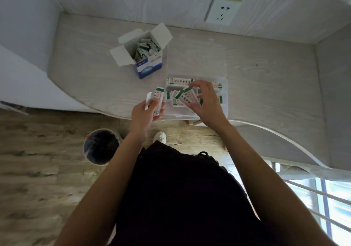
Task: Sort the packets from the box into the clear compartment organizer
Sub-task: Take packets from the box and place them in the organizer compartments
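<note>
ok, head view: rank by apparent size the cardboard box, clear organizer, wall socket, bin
1. clear organizer, lid open
2. cardboard box
3. bin, though it looks close to the box in size
4. wall socket

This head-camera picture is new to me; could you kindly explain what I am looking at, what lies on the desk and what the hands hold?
There is no machine here: a person wears one wide-angle camera on the head, looking forward and down, so both arms reach up into the frame. On the pale desk stands an open cardboard box, still holding many packets. Beside it lies the clear compartment organizer, its lid open toward the wall, with packets already in several sections. The left hand holds a few white and green packets just left of the organizer. The right hand is over the organizer, fingers curled around a packet among those in it. On the floor stands a bin.
</note>
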{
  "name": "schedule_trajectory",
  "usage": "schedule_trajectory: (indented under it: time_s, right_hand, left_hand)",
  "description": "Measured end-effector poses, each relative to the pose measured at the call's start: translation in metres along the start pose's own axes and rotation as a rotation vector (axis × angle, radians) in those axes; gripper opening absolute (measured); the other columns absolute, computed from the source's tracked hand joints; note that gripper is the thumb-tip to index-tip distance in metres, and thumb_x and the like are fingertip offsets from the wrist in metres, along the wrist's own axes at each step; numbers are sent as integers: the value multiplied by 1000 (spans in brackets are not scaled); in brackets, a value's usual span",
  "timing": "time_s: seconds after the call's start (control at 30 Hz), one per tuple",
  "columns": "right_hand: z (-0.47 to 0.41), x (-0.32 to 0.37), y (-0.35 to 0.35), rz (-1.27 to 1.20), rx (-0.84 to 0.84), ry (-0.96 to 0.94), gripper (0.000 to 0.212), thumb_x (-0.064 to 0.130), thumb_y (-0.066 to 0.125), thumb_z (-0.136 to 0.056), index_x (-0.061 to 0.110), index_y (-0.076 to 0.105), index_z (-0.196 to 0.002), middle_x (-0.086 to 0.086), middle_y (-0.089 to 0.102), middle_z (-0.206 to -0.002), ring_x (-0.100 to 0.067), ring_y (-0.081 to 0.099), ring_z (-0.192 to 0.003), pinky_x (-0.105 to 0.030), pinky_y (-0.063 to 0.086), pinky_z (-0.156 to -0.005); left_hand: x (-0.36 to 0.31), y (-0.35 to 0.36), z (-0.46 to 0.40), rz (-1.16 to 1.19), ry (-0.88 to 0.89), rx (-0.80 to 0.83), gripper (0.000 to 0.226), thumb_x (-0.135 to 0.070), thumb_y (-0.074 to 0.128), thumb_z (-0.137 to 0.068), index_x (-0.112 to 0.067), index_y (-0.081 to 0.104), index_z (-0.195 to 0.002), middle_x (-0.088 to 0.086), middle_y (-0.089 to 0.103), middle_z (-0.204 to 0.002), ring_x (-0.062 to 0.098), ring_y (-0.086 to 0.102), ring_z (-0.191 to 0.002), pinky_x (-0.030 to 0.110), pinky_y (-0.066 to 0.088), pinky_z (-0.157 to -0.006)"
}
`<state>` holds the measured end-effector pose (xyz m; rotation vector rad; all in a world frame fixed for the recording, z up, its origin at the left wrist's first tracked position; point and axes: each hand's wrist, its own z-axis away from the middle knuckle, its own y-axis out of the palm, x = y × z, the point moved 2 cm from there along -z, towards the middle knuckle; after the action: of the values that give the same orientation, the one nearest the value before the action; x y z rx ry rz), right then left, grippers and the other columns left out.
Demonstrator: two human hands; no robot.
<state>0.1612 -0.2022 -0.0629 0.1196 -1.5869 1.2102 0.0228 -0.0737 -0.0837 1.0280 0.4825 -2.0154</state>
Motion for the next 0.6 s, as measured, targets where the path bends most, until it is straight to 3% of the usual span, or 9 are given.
schedule_trajectory:
  time_s: [0.13,0.2,0.3,0.37,0.5,0.6]
  right_hand:
    - [5,0,5,7,50,30,47,13,65,-86,14,42,-128,-8,59,-119,-18,61,-98,-26,52,-75]
    - [5,-2,10,105,108,-1,41,12,60,-90,14,44,-128,-11,62,-118,-24,62,-103,-22,47,-76]
    - [4,-4,21,296,193,-94,32,12,49,-96,8,50,-127,-13,60,-124,-30,58,-110,-32,45,-87]
    - [3,-5,26,410,268,-126,31,17,42,-99,9,50,-128,-11,58,-128,-30,58,-109,-40,47,-89]
    - [1,-2,28,534,280,-159,30,22,40,-99,16,51,-126,-6,61,-125,-28,62,-100,-40,51,-81]
    - [-2,2,27,667,202,-194,24,12,45,-95,16,52,-117,-4,68,-108,-28,66,-82,-34,50,-65]
  left_hand:
    - [5,0,2,26,-7,-23,8,-23,58,-91,-18,64,-93,4,69,-87,11,65,-74,19,54,-62]
    - [9,-1,2,33,-22,-30,13,-23,59,-91,-15,64,-99,5,68,-92,12,65,-77,18,55,-62]
    - [14,-3,2,53,-61,-25,26,-25,58,-91,-10,62,-112,6,67,-102,15,66,-89,18,56,-64]
    - [19,-4,2,93,-99,-10,24,-26,57,-92,-12,62,-111,7,67,-107,18,65,-95,19,55,-65]
    - [23,-5,2,98,-132,18,25,-29,54,-92,-13,62,-110,8,66,-109,19,64,-95,23,53,-70]
    - [23,-6,4,80,-112,53,22,-29,51,-95,-14,62,-106,5,65,-97,15,62,-87,24,52,-73]
